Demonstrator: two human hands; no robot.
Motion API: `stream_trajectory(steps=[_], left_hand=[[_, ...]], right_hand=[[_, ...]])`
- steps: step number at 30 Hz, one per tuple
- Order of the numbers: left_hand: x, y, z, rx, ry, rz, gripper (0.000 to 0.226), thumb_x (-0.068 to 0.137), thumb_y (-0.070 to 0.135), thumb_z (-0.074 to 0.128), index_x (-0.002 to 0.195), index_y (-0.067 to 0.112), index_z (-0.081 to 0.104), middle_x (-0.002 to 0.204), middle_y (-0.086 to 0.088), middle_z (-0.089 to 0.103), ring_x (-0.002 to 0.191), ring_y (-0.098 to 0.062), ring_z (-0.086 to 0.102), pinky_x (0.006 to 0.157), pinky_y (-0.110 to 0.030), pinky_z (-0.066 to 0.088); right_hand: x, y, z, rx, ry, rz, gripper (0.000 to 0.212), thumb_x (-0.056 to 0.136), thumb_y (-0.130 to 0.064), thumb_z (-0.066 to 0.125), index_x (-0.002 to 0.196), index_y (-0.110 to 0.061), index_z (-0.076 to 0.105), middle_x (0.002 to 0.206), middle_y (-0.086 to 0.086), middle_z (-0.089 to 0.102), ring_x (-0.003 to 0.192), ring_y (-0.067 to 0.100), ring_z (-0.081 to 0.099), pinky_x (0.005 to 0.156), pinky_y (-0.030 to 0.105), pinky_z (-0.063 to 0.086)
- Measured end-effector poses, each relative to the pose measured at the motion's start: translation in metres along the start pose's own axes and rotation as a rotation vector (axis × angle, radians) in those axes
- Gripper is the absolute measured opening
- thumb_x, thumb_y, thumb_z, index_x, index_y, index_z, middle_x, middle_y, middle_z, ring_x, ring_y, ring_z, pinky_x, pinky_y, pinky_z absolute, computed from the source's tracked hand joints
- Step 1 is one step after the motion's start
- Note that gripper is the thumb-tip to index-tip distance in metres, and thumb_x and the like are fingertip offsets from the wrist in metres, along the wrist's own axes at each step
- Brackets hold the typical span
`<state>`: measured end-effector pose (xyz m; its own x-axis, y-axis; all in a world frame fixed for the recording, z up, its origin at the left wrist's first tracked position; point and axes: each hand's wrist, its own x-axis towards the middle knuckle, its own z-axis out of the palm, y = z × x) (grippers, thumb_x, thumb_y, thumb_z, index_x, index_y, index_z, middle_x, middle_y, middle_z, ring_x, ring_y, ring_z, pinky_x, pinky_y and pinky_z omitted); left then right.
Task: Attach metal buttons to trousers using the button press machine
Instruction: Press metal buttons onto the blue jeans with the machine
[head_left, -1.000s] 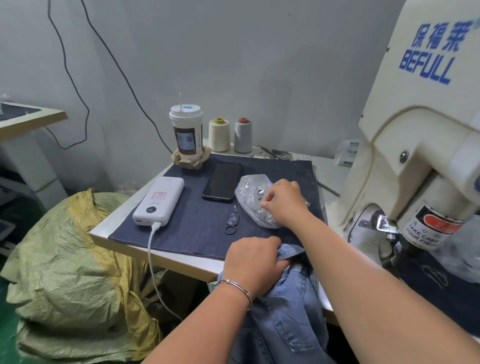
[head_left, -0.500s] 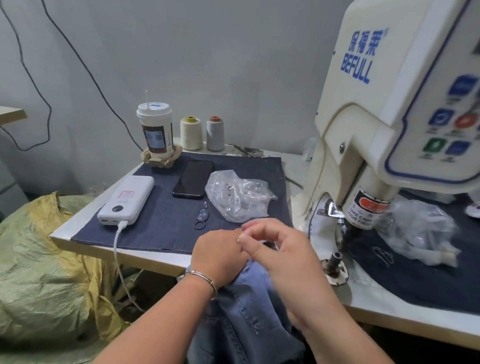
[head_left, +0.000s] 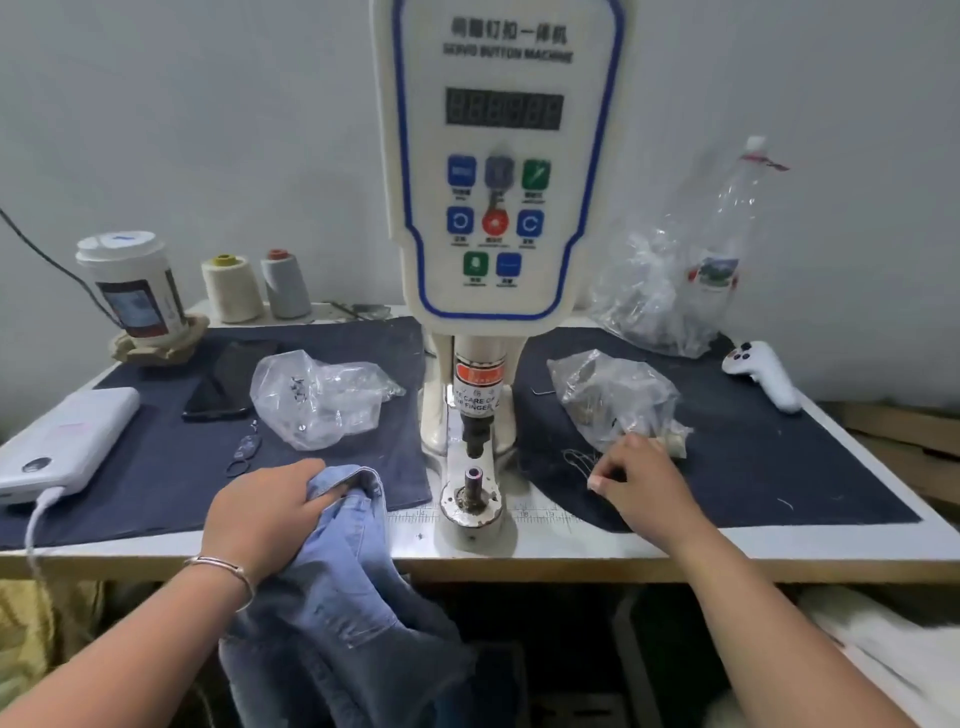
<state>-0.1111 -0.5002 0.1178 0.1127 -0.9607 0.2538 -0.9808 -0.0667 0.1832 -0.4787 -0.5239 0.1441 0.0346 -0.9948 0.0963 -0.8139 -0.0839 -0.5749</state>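
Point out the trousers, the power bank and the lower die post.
trousers (head_left: 332, 587), head view, denim below the waistband.
power bank (head_left: 72, 441), head view, top face.
lower die post (head_left: 474, 480), head view, upright stem.

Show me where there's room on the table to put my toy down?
Bare dark cloth lies right of the right hand, below the white remote. A smaller bare patch sits between the power bank and the left hand. Around the phone and left plastic bag it's crowded.

Power bank (head_left: 65, 441), cup (head_left: 132, 283), thread cones (head_left: 231, 288).
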Motion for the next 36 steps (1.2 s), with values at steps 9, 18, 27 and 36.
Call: stream_trajectory(steps=[9,18,27,36], left_hand=[[-0.001,0.001,-0.001,0.004,0.005,-0.038,0.053,0.09,0.07,0.036,0.073,0.024,0.056,0.066,0.008,0.063,0.067,-0.018,0.059,0.058,-0.032,0.041],[-0.002,0.0,0.001,-0.023,0.03,-0.049,0.053,0.091,0.069,0.037,0.073,0.023,0.055,0.066,0.007,0.063,0.067,-0.018,0.058,0.056,-0.031,0.037],[0.0,-0.003,0.004,-0.024,0.062,-0.033,0.054,0.089,0.071,0.036,0.069,0.023,0.051,0.06,0.009,0.059,0.061,-0.013,0.056,0.053,-0.029,0.036],[0.001,-0.006,0.011,-0.02,0.072,-0.035,0.051,0.091,0.069,0.038,0.07,0.024,0.05,0.061,0.009,0.058,0.062,-0.012,0.055,0.053,-0.029,0.037]], right_hand=[[0.0,0.018,0.009,0.102,0.135,-0.015,0.019,0.085,-0.014,0.066,0.071,-0.026,0.063,0.085,-0.016,0.055,0.09,0.008,0.049,0.074,0.025,0.037],[-0.005,0.016,0.006,0.146,0.114,-0.034,0.016,0.079,-0.02,0.077,0.069,-0.03,0.068,0.087,-0.015,0.057,0.086,0.003,0.052,0.071,0.015,0.038],[-0.004,0.016,0.01,0.134,0.177,-0.044,0.013,0.082,-0.019,0.075,0.071,-0.024,0.07,0.085,-0.013,0.057,0.086,0.006,0.052,0.076,0.022,0.043],[-0.018,-0.028,0.005,0.51,0.214,-0.1,0.019,0.081,-0.013,0.074,0.068,-0.026,0.069,0.079,-0.008,0.064,0.07,0.002,0.055,0.066,0.014,0.041]])
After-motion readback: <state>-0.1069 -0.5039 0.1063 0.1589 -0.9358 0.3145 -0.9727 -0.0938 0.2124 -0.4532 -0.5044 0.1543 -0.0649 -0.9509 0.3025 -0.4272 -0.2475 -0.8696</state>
